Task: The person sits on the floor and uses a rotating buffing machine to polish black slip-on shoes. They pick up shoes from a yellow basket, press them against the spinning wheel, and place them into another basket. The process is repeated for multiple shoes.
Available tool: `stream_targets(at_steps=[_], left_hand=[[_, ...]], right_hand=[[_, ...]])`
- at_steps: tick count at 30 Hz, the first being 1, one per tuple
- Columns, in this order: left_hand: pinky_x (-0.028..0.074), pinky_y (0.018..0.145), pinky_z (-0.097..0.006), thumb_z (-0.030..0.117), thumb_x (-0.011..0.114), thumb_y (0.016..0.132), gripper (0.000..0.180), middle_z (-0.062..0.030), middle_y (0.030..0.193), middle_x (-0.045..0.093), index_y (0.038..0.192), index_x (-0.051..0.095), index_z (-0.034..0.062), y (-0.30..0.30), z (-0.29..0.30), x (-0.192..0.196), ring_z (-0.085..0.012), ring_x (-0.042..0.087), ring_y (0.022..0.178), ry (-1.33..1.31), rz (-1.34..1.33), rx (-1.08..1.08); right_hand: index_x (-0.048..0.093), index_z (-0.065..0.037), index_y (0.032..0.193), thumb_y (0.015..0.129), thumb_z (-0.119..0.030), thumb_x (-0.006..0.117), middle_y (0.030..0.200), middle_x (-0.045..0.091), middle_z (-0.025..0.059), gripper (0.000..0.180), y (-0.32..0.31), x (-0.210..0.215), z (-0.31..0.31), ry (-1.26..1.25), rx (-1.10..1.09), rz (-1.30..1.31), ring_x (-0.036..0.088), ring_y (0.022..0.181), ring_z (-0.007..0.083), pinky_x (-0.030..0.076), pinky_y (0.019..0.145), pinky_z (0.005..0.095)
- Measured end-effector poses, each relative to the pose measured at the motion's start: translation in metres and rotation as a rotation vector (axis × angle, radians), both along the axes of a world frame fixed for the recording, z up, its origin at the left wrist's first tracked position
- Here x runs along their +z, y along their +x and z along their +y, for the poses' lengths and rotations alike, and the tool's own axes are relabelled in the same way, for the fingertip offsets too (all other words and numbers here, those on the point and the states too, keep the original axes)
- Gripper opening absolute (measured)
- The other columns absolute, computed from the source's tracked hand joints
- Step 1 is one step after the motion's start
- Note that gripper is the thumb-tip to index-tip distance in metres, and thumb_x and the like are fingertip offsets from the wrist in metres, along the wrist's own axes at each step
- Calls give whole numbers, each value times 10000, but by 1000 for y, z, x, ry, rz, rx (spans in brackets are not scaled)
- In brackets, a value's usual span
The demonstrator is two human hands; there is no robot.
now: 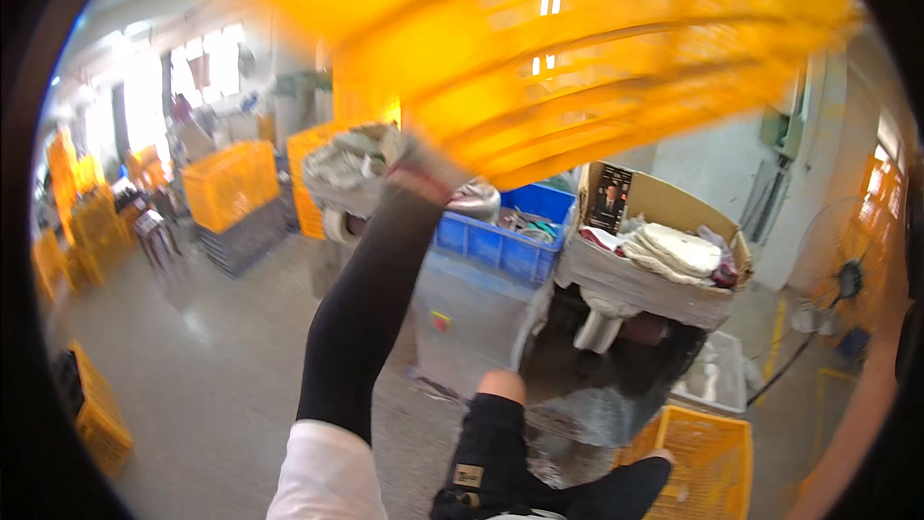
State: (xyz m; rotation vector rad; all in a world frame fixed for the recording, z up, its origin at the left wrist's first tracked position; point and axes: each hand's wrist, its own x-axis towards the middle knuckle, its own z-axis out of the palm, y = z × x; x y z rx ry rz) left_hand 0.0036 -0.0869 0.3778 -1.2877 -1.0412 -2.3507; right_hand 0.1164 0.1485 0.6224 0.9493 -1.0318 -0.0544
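Note:
A large yellow plastic crate (577, 58) is up in the air across the top of the view, tilted and smeared by motion. My left arm, in a black sleeve, stretches forward to the crate's lower edge. There my left hand (428, 166) grips the crate; its fingers are blurred and partly hidden by the crate. My right arm (866, 395) rises along the right rim, and its hand is out of sight. Below the crate stand a blue bin (500, 246) with assorted items and an open cardboard box (654, 274) with white, glove-like textile pieces.
Another yellow crate (712, 453) stands on the floor beside my knee, near a whitish tub (722, 376). A standing fan (847, 279) is at the right. At the left, a yellow crate (231, 188) tops a grey stack, and one (96, 414) lies nearer.

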Motion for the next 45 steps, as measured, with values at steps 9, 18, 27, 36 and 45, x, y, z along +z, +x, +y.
stream_targets(at_steps=[9, 18, 27, 36, 45], left_hand=[[442, 964, -467, 496, 513, 996, 546, -109, 1250, 543, 1358, 501, 87, 174, -72, -238, -282, 516, 1155, 206, -734, 816], [479, 844, -416, 459, 530, 1011, 447, -83, 1075, 591, 1264, 568, 93, 241, -50, -594, -245, 557, 999, 391, -1598, 861], [501, 888, -403, 330, 563, 1010, 404, -110, 1229, 506, 1335, 532, 92, 272, -48, -632, -254, 498, 1122, -564, -1395, 884], [511, 987, -478, 291, 574, 989, 533, -177, 1480, 401, 1443, 416, 60, -79, 116, -430, -340, 445, 1313, -991, -424, 700], [530, 929, -485, 375, 547, 993, 464, -224, 1330, 541, 1313, 529, 39, -26, 88, -631, -372, 570, 1172, -1718, -478, 539]], right_hand=[[735, -152, 814, 864, -156, 642, 726, 694, 34, 105, -59, -175, -92, 184, 235, -264, 697, 751, 225, 543, 649, 385], [689, -258, 731, 868, -257, 607, 754, 666, -87, 159, -68, -437, -257, 744, 449, -471, 639, 818, 153, 406, 891, 338], [703, -86, 844, 755, -142, 649, 747, 668, 179, 118, -180, -550, 20, 465, 213, -1489, 661, 690, 374, 545, 643, 456], [680, -3, 1202, 755, -271, 838, 1160, 699, 231, 545, 192, -494, 406, -1312, -1416, -1350, 695, 1052, 337, 559, 882, 393], [721, -111, 1106, 709, -226, 771, 1052, 726, 186, 417, 483, -539, 404, -1396, -2330, -1674, 708, 964, 357, 572, 846, 447]])
